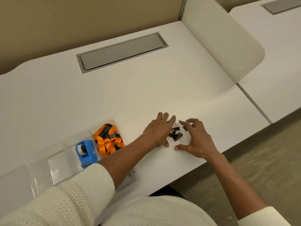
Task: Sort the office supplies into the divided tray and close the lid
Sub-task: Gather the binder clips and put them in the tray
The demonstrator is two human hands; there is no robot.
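Observation:
A small heap of black binder clips (pixel 176 134) lies on the white desk near its front edge. My left hand (pixel 158 131) rests flat just left of the heap, fingers spread, thumb on the desk. My right hand (pixel 196 137) curves around the heap from the right, fingers apart, holding nothing I can see. A clear divided tray (pixel 53 159) sits at the left. Its far-right compartment holds an orange and black lanyard (pixel 108 139). The compartment beside that holds a blue tape dispenser (pixel 86 152). My left forearm and sleeve cover the tray's near corner.
A clear lid (pixel 14 181) lies open at the tray's left. A grey cable hatch (pixel 122 52) is set into the desk at the back. A frosted divider panel (pixel 228 51) stands at the right. The desk's front edge runs just beyond my right wrist.

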